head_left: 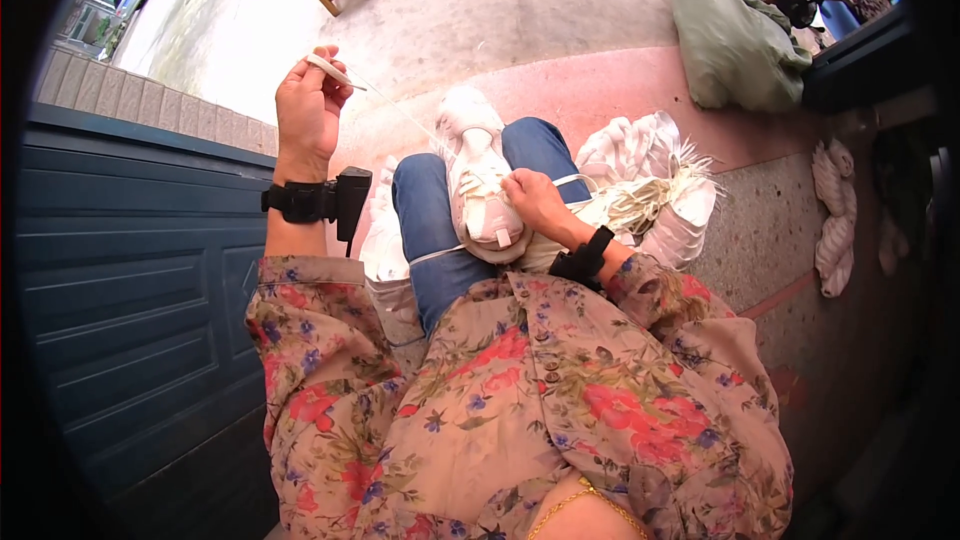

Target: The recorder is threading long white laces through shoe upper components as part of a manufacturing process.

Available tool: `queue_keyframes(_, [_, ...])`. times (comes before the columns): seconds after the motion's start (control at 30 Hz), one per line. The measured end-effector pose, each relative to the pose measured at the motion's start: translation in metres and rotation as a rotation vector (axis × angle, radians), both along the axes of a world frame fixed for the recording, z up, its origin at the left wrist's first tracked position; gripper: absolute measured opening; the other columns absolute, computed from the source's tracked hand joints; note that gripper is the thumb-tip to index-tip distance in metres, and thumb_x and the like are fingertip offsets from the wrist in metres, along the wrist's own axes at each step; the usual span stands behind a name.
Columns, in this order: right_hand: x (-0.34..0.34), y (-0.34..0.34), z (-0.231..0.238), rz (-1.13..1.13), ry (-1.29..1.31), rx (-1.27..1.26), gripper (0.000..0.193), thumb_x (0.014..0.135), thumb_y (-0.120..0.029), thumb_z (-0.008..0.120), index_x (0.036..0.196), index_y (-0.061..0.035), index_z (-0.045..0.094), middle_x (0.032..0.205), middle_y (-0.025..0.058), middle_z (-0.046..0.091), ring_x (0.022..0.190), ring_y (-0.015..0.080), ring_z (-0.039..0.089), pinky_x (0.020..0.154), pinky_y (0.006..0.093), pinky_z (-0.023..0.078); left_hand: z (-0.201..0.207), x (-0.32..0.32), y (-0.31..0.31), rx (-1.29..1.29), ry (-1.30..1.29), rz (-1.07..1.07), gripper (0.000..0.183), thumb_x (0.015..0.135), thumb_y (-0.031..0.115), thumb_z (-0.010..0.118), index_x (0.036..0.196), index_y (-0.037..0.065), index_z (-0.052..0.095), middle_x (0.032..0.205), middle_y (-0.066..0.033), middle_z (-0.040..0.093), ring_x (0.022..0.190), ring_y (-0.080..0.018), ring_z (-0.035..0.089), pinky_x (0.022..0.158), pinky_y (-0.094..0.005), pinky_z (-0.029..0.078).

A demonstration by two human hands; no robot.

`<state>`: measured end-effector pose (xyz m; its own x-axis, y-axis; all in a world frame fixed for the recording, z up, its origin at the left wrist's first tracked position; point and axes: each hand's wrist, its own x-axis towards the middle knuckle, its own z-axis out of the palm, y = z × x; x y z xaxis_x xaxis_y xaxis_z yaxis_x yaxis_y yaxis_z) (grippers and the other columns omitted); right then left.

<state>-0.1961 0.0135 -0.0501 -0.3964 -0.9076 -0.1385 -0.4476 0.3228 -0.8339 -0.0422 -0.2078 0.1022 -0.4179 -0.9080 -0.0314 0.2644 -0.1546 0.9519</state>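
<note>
While the left hand (308,115) is held up, ahead of the chunky white shoe (476,162) and to its left, its fingers pinch a flat, white strip of lace (326,68). A thin, pale line runs down from that hand to the shoe and is pulled fairly straight.

The shoe sits between two knees in blue jeans (425,200), with its toe pointing away from the body. The right hand (538,202) touches the shoe on its right side, near the opening. Its fingers are curled in close, but I can't tell if they grip a bit of lace or just press there.

It looks like the lacing is partly done. Pale lace bits lie over the middle of the shoe, but a long piece is out in the air, so some pulling through seems to be left (the holes are too small to count).

Just right of the shoe is a messy bunch of thin, cream-coloured laces (645,208), with more white shoes (628,148) around it. Other white things are heaped left of the shoe, half hidden by the knee. I can't tell how many of those shoes are finished.
</note>
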Motion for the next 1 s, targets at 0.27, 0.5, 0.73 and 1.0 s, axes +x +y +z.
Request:
queue_keyframes(0.27, [-0.004,-0.009,0.020,-0.016,-0.694,0.293,0.024,0.080,-0.015,0.052,0.077,0.0072,0.061,0.067,0.0028,0.056,0.062,0.0090,0.050,0.054,0.0264,0.042,-0.042,0.008,0.019,-0.124,-0.617,-0.138,0.050,0.085,0.014,0.051,0.130,0.001,0.033,0.088,-0.0061,0.062,0.075,-0.0096,0.055,0.064,-0.0222,0.042])
queue_keyframes(0.5, [-0.006,-0.001,0.017,0.057,-0.193,0.100,0.023,0.076,-0.011,0.057,0.092,0.0051,0.062,0.082,0.0159,0.064,0.072,0.0190,0.061,0.065,0.0320,0.047,-0.107,0.009,0.116,-0.153,-0.677,-0.498,0.049,0.083,0.006,0.048,0.128,-0.004,0.033,0.086,-0.0091,0.064,0.079,-0.0117,0.056,0.075,-0.0238,0.043])
queue_keyframes(0.73, [-0.012,-0.005,0.003,-0.031,-0.908,0.089,0.020,0.078,-0.004,0.057,0.096,0.0039,0.058,0.081,0.0077,0.061,0.070,0.0122,0.058,0.061,0.0230,0.047,-0.122,0.000,0.134,-0.453,-0.805,-0.446,0.047,0.078,0.000,0.040,0.125,-0.004,0.039,0.083,-0.0125,0.063,0.078,-0.0177,0.059,0.076,-0.0262,0.044])
queue_keyframes(1.0, [-0.009,-0.007,-0.004,0.138,-0.465,0.057,0.018,0.074,-0.006,0.060,0.090,0.0017,0.059,0.077,0.0082,0.061,0.069,0.0096,0.057,0.061,0.0240,0.047,-0.125,-0.009,0.133,-0.336,-0.704,-0.499,0.051,0.074,-0.001,0.048,0.124,-0.004,0.039,0.078,-0.0107,0.062,0.067,-0.0170,0.057,0.068,-0.0282,0.045])
